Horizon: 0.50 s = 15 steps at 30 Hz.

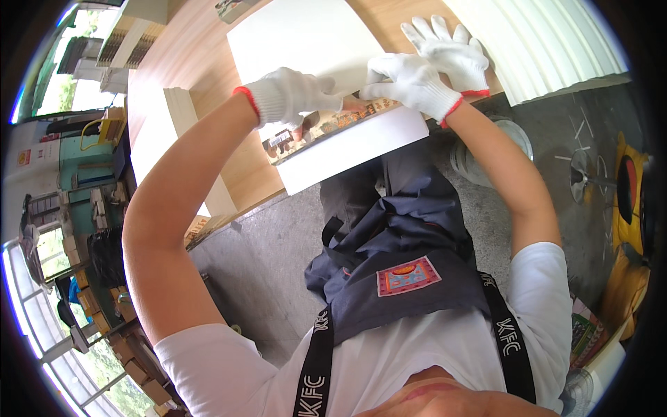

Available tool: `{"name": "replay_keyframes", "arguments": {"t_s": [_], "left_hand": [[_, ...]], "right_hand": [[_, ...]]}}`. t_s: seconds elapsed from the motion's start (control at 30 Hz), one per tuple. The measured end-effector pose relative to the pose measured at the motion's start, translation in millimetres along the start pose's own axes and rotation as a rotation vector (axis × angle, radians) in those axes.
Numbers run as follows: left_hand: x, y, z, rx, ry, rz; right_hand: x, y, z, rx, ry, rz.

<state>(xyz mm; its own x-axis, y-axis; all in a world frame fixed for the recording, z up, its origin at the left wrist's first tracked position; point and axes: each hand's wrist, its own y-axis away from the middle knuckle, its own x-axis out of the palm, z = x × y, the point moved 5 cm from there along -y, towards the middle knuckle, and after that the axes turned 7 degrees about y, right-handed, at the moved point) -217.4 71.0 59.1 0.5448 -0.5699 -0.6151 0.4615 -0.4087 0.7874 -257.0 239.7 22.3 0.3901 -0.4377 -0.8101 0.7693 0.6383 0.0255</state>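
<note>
A large white sheet (pixel 299 45) lies on the wooden table. Along its near side runs a strip printed with a coloured picture (pixel 326 125), and a plain white panel (pixel 354 149) reaches past the table's front edge. My left hand (pixel 295 96), in a white knit glove with a red cuff, is on the left part of the sheet's near edge, fingers bent over it. Gloved the same way, my right hand (pixel 410 83) pinches that edge farther right, its thumb beside the printed strip. My fingers partly hide the edge. A loose white glove (pixel 451 52) lies just beyond my right hand.
A stack of white sheets (pixel 542 42) covers the table's right side. More stacked sheets (pixel 135 35) stand at the far left, and pale boards (pixel 182 111) lie nearer. Below the table at right is a clear bucket (pixel 511 139); a metal-based stand (pixel 580 177) is farther right.
</note>
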Motion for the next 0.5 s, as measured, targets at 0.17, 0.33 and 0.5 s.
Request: {"name": "replay_keyframes", "arguments": {"t_s": [0.17, 0.33, 0.5], "left_hand": [[-11.8, -3.4, 2.3, 0.012, 0.013, -0.065], [-5.0, -9.3, 6.5, 0.093, 0.119, -0.078], [11.2, -13.2, 16.2, 0.062, 0.135, -0.064]], "right_hand": [[-34.5, 21.2, -15.2, -0.115, 0.558, -0.467], [-54.8, 42.6, -54.2, 0.14, 1.025, -0.439], [-66.4, 52.9, -26.6, -0.353, 0.323, -0.562]]}}
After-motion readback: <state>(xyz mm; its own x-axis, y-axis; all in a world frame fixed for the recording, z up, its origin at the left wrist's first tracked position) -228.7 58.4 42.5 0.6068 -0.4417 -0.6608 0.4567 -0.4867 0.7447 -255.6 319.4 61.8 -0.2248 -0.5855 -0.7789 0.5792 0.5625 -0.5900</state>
